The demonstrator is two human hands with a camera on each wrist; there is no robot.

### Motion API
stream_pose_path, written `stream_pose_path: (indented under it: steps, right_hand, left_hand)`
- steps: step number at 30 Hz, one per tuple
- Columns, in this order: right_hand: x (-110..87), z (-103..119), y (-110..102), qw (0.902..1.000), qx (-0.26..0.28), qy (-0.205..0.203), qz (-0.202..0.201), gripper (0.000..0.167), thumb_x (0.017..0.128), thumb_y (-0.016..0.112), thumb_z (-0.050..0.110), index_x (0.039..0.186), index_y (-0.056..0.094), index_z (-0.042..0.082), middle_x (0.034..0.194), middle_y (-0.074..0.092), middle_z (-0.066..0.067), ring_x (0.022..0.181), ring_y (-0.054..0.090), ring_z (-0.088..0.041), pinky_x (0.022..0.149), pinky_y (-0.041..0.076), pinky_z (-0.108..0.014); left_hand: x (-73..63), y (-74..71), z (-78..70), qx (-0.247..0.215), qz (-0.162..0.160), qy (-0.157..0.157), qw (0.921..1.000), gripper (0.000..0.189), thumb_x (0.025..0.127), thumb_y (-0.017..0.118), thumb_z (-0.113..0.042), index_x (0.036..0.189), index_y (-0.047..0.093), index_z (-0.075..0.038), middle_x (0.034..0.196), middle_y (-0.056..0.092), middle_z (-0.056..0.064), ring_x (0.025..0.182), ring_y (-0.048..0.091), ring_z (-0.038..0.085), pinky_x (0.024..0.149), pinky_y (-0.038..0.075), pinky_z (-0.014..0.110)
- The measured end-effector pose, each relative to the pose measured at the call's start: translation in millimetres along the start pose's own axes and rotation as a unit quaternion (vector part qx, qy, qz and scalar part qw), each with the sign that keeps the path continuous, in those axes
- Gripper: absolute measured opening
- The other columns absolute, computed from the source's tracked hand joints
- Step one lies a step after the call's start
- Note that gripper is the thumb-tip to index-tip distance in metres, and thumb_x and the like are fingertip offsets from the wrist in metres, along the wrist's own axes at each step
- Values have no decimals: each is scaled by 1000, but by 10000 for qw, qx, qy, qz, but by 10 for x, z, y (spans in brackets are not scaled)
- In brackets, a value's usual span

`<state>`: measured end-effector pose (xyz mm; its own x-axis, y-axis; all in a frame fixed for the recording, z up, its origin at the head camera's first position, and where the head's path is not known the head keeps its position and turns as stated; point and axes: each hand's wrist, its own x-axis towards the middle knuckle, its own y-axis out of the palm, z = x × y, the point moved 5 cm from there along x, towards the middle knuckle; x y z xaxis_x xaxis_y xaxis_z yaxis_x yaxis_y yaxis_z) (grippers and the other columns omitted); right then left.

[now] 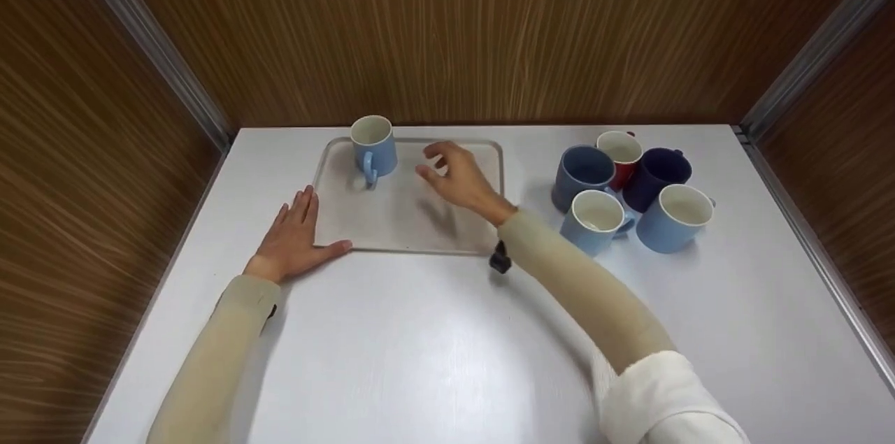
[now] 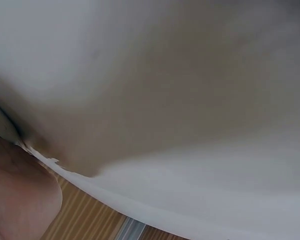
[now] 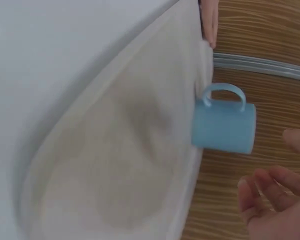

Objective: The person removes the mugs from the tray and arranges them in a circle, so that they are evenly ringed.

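Observation:
A light blue mug (image 1: 375, 150) stands upright at the back left of a beige tray (image 1: 335, 213), its handle toward the front. My left hand (image 1: 290, 241) lies flat with spread fingers at the tray's front left corner, thumb along the front edge. Over the tray's right half hovers my right hand (image 1: 458, 175), fingers loosely bent and nothing between them, a gap away from the mug. In the right wrist view the mug (image 3: 224, 126) appears beside the bent fingers of the right hand (image 3: 280, 200). The left wrist view shows only part of the left hand (image 2: 22, 195).
Several mugs cluster right of the tray: a grey-blue mug (image 1: 586, 175), a red mug (image 1: 621, 150), a dark blue mug (image 1: 657, 177) and two light blue mugs (image 1: 591, 224). A wood-patterned wall (image 1: 433, 31) stands behind the white table (image 1: 391, 346), with side walls left and right.

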<state>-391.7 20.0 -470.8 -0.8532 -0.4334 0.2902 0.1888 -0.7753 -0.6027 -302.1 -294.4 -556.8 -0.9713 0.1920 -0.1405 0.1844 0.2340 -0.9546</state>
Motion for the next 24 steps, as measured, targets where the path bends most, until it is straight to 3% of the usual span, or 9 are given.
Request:
stream_pose_path:
  steps: [6, 8, 12, 14, 16, 20, 24]
  right_hand:
    - [211, -62, 435, 9901, 869, 1012, 439, 43, 108, 65, 25, 141, 61, -3, 138, 66, -18, 111, 71, -32, 92, 62, -38]
    - [252, -48, 551, 9791, 1451, 1340, 481, 44, 109, 63, 23, 143, 59, -4, 139, 65, -18, 112, 72, -36, 92, 63, -42]
    - [246, 9, 779, 9479, 2571, 1826, 463, 44, 111, 61, 21, 146, 56, -4, 139, 65, -19, 117, 71, -38, 102, 60, -51]
    - [235, 39, 895, 9334, 2977, 1956, 442, 44, 111, 60, 20, 148, 55, -3, 141, 65, -19, 117, 71, -35, 106, 58, -52]
    - [229, 62, 998, 9254, 3187, 2015, 385, 43, 111, 59, 19, 149, 55, -1, 142, 65, -19, 115, 72, -31, 106, 58, -51]
    - [238, 80, 1130, 9111, 3516, 2145, 155, 42, 111, 58, 17, 149, 56, -1, 141, 66, -24, 110, 72, -27, 105, 58, -51]
    - [272, 70, 1208, 9013, 3735, 2188, 179, 41, 112, 55, 17, 147, 56, -4, 135, 65, -31, 109, 70, -31, 104, 57, -53]
  left_hand:
    - [0, 15, 6, -10, 2, -32, 10000, 134, 88, 45, -94, 169, 1, 3, 180, -7, 19, 167, -2, 39, 136, 0, 56]
    - [4, 1, 8, -26, -31, -17, 10000, 134, 88, 46, -93, 169, 2, 3, 180, -6, 19, 167, -2, 39, 136, 0, 56]
    - [0, -8, 4, -52, -73, 29, 10000, 133, 89, 48, -92, 169, 4, 5, 180, -5, 20, 167, -2, 40, 136, 0, 57]
    - [-5, -13, 1, -54, -95, 38, 9999, 132, 90, 49, -91, 169, 4, 5, 180, -4, 21, 167, -1, 41, 135, 1, 57]
    - [-9, -7, 4, -40, -103, 44, 9999, 132, 90, 50, -90, 169, 5, 6, 180, -4, 21, 167, 0, 40, 136, 1, 57]
    - [-6, 2, -6, -71, -137, 59, 9999, 131, 90, 53, -87, 168, 6, 6, 179, -2, 22, 167, 1, 40, 135, 3, 57]
    - [5, -5, -17, -71, -163, 45, 9998, 130, 91, 53, -87, 168, 6, 6, 179, -2, 22, 167, 1, 40, 135, 3, 58]
